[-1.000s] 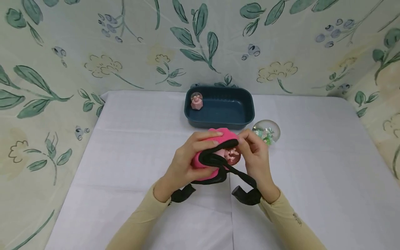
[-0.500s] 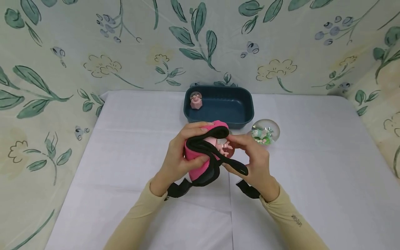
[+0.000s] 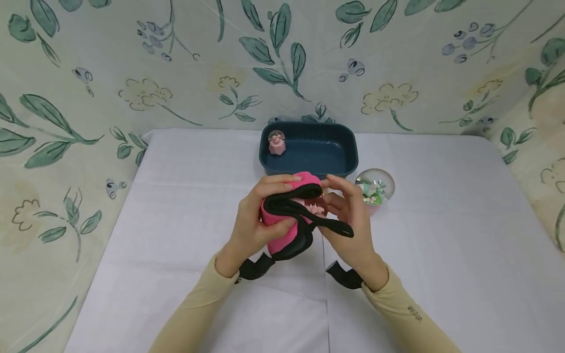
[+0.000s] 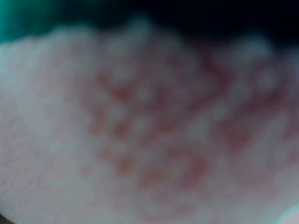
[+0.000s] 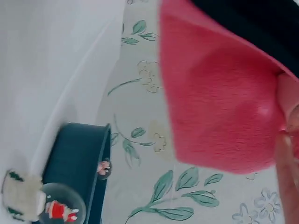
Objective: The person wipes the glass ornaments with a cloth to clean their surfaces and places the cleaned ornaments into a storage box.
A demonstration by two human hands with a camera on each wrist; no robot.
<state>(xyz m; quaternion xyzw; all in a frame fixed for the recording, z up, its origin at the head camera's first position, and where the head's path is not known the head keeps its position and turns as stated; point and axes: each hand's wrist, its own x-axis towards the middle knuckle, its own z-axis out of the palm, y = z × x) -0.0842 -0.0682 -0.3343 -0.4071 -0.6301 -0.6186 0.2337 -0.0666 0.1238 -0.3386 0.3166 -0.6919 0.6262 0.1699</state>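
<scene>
In the head view my left hand point(image 3: 252, 212) grips a pink cloth point(image 3: 282, 240) with a thick black border, folded around a snow globe point(image 3: 315, 207). Inside the dome a small pink figure shows; the cloth hides the rest of the globe. My right hand point(image 3: 353, 220) curls its fingers round the globe's exposed side, one fingertip right at the cloth's upper edge and the thumb partly behind a black fold. The right wrist view has the pink cloth point(image 5: 219, 98) large, with fingertips point(image 5: 287, 163) at its right edge. Only a blurred pale, reddish surface fills the left wrist view.
A dark blue rectangular bin point(image 3: 309, 169) stands at the table's back, a small pink-based snow globe point(image 3: 277, 143) at its left end. Right of the bin's front sits a larger snow globe point(image 3: 375, 186) with green and white decoration. Leaf-patterned fabric point(image 3: 282, 59) hangs behind the white table.
The cloth and wrapped globe have shifted slightly left and up. My right hand's fingers have moved from the cloth's edge to around the dome, with the upper finger now raised.
</scene>
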